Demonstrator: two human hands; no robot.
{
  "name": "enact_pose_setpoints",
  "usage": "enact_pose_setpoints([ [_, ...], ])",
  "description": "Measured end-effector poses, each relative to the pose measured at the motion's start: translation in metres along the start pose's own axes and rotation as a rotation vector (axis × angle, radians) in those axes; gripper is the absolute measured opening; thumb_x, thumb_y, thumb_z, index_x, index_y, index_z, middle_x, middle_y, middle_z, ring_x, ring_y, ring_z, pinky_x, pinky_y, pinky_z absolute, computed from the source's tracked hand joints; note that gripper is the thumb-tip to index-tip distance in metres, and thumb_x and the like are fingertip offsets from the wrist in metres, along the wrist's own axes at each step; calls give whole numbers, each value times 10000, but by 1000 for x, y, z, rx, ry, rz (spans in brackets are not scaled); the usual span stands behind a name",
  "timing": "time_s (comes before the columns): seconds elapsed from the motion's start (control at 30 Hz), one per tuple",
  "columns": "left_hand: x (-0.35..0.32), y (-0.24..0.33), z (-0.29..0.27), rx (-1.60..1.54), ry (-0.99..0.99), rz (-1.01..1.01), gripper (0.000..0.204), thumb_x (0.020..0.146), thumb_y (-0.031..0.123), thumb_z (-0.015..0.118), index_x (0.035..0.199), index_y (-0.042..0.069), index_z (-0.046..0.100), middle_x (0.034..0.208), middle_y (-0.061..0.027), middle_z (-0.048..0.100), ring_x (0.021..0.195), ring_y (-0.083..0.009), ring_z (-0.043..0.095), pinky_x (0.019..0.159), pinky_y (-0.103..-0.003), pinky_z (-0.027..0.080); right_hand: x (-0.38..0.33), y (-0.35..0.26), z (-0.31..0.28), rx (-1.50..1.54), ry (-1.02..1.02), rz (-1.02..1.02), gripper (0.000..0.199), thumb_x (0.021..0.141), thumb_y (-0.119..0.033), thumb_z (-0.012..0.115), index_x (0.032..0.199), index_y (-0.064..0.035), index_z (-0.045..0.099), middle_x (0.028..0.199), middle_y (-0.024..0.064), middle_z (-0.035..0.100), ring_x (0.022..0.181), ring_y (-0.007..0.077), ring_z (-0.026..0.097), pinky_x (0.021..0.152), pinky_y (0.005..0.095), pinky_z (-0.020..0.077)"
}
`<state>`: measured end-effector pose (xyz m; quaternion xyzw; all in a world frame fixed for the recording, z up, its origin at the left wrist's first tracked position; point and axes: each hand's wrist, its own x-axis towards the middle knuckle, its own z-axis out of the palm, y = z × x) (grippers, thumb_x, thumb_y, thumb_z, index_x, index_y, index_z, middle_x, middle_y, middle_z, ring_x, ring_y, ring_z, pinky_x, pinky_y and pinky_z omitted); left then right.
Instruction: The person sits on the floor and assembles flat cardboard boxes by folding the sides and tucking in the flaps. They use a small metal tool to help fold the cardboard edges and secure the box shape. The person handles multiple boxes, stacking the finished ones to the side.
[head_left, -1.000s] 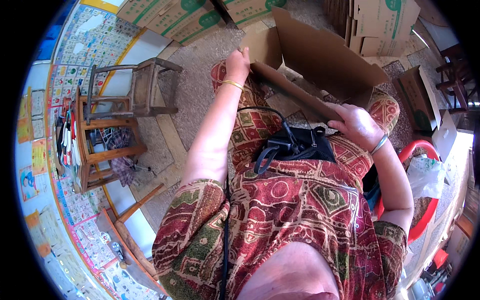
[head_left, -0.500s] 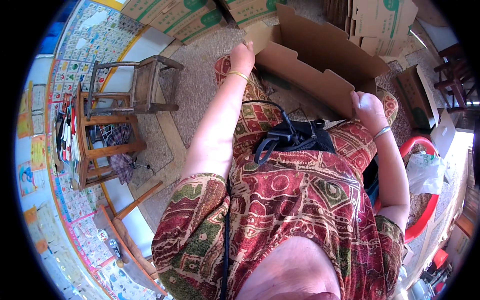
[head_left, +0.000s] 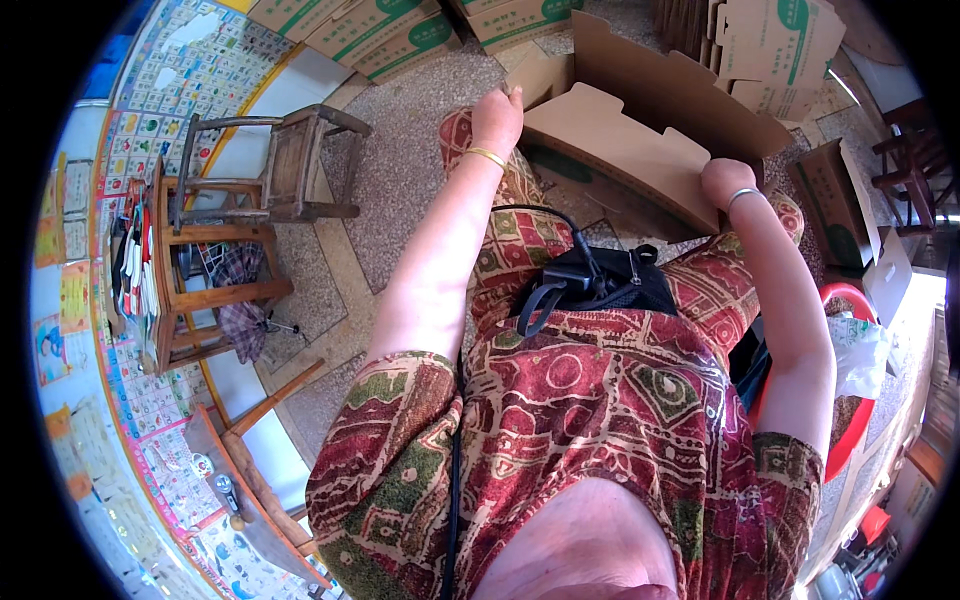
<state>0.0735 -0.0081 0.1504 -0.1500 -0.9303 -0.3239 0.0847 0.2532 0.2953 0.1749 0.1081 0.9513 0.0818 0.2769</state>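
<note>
A brown cardboard box [head_left: 610, 125] stands before my knees with its top open and its long flaps raised. My left hand [head_left: 498, 120] is closed on the box's left end, thumb uppermost. At the near right corner, my right hand [head_left: 728, 182] is curled over the edge of the near flap, its fingertips mostly hidden. A black pouch [head_left: 595, 280] with a cable rests at my waist.
Flat cartons with green print [head_left: 370, 35] lie at the back left, and more cartons [head_left: 780, 50] stand at the back right. A wooden chair [head_left: 290, 165] is on the left. On the right are a small open carton [head_left: 832, 205] and a red basin [head_left: 840, 450].
My right hand has moved forward over the near flap's right end. The left end flap, upright before, is now folded lower under my left hand. The box has shifted slightly right.
</note>
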Motion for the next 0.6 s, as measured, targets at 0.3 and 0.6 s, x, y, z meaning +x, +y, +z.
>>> enact_pose_setpoints([
  [0.3,-17,10,-11,-201,-1,-6,701,844,208,595,1390,-67,251,1311,-329,422,1245,-414,417,1065,-426,324,5,8,-1,48,108,-35,247,826,-138,484,848,-59,718,928,161,683,872,307,668,749,401,539],
  [0.6,-49,78,-5,-68,-551,899,539,858,366,613,1323,118,502,1433,-180,373,1383,-315,258,1116,-483,233,10,16,15,72,168,0,247,839,-143,481,829,-63,715,911,157,684,874,304,666,750,406,541],
])
